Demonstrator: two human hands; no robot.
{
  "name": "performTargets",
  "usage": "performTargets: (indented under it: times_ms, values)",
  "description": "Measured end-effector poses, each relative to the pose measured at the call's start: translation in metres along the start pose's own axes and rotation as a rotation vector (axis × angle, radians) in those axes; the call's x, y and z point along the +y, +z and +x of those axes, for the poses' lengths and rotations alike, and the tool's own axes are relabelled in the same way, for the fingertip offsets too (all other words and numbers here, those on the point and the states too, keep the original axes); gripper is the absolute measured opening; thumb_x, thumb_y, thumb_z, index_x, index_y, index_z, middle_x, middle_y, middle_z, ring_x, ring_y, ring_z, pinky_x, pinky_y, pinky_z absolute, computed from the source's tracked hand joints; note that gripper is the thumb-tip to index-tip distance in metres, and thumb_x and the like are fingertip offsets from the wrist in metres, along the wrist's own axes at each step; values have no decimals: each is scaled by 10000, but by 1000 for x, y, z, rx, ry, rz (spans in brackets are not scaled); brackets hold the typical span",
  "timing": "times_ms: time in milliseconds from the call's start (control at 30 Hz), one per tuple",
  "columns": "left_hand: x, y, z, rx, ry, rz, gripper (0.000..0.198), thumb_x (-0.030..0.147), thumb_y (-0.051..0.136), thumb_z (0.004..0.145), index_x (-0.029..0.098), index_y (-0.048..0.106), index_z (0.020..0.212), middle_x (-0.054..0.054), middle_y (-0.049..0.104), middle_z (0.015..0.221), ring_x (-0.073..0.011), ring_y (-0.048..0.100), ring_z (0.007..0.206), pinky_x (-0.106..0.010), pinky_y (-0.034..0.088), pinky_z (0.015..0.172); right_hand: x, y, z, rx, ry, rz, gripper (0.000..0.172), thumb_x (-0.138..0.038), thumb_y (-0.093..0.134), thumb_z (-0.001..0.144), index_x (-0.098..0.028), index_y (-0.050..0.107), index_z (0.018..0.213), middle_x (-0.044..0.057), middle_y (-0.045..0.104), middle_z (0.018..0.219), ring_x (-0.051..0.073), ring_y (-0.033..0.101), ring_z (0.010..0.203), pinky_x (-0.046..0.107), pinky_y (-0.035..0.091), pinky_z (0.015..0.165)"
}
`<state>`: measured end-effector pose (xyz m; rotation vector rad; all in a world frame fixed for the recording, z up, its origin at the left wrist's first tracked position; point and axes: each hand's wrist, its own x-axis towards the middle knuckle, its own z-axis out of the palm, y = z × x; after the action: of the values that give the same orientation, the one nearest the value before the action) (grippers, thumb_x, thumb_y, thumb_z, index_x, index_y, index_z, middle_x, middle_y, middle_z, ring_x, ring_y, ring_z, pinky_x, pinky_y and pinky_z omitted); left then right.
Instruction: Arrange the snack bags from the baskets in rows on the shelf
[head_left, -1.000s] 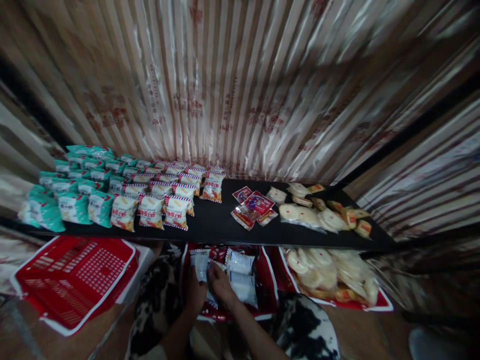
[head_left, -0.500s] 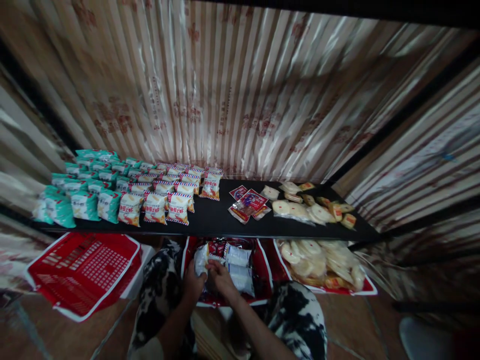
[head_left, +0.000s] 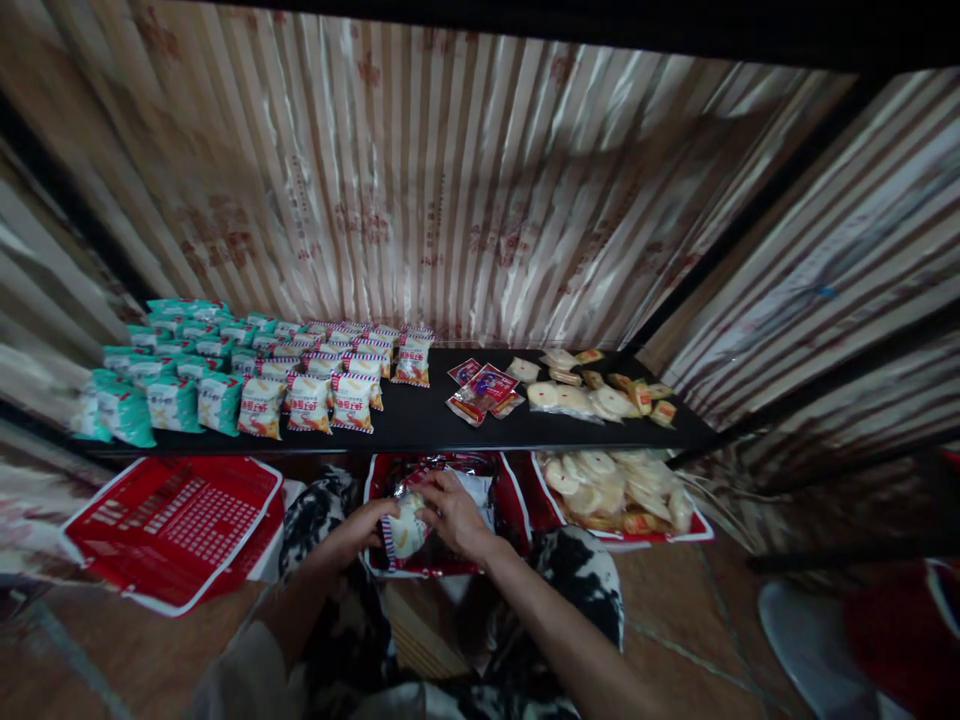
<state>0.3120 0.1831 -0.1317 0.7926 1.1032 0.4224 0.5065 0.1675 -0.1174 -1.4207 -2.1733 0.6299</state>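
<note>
A small white snack bag with a striped edge is held over the red middle basket. My left hand grips its left side, the fingers partly hidden. My right hand has its fingers curled on the bag's upper right side. Beneath the hands, the basket contains dark red packets and a silvery-white packet. On the black shelf in front, similar white snack bags stand upright in rows.
Teal snack bags stand at the shelf's left. Red packets and pale round packaged crackers lie farther right. A right basket is heaped with more crackers. At left a red basket lies tipped. Black posts frame the shelf.
The snack bag has been turned, so its printed face shows more. My right hand has moved up against the bag, and my left hand has shifted left. The view has shifted slightly.
</note>
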Motion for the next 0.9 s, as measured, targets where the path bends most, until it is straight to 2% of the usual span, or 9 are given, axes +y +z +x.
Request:
performTargets:
  times_ms: [100,267,333,467,533,667,800,900]
  values:
    - [15,-9,-8,-93,-31,23,440,408,642,562,136,659,906,-61,705,826,-222,635,805,-310,487,698,-8,-22,1,-87,-115,-57,362,-359,618,828,-217,627,1161,93,612,1197,242,503,1136,391,367,995]
    - [37,-13,-18,-203,-95,54,489,468,689,552,116,679,891,-85,715,806,-250,639,805,-329,483,701,-19,-45,-1,-225,-97,-46,435,-469,572,835,-182,633,1157,100,693,989,231,603,926,338,438,846]
    - [44,-13,-21,-249,-76,13,537,542,686,573,131,679,919,-86,720,839,-254,644,853,-328,483,735,-20,-47,-3,-200,-69,3,375,-478,568,832,-220,678,1081,74,701,934,225,608,891,314,439,805]
    - [52,-16,-25,-289,8,-108,643,706,582,641,142,686,933,-107,716,886,-257,651,889,-345,488,782,-16,-44,-8,-58,59,193,307,-479,538,835,-253,723,930,33,700,847,207,616,801,279,440,715]
    - [53,-19,-26,-258,84,-130,624,686,612,640,150,691,951,-113,708,925,-251,646,894,-341,496,772,-11,-40,-10,4,154,266,314,-482,527,832,-242,721,888,31,695,840,205,618,776,279,439,691]
    - [58,-16,-24,-138,271,-109,533,447,779,592,173,671,1036,-106,681,1019,-221,627,891,-311,502,744,-1,-26,-12,112,331,412,362,-532,528,804,-211,689,844,30,687,809,208,617,769,288,451,683]
    - [67,-3,-15,17,314,-97,466,382,774,578,151,670,970,-85,678,939,-179,617,809,-266,488,667,3,-15,-7,158,387,586,408,-582,540,772,-186,638,791,23,657,750,199,604,743,294,467,670]
    - [75,3,-6,109,335,-131,399,386,741,592,150,660,904,-57,669,864,-150,600,759,-243,474,637,4,-11,-2,160,388,733,410,-575,562,764,-186,639,866,41,671,845,213,616,823,322,488,739]
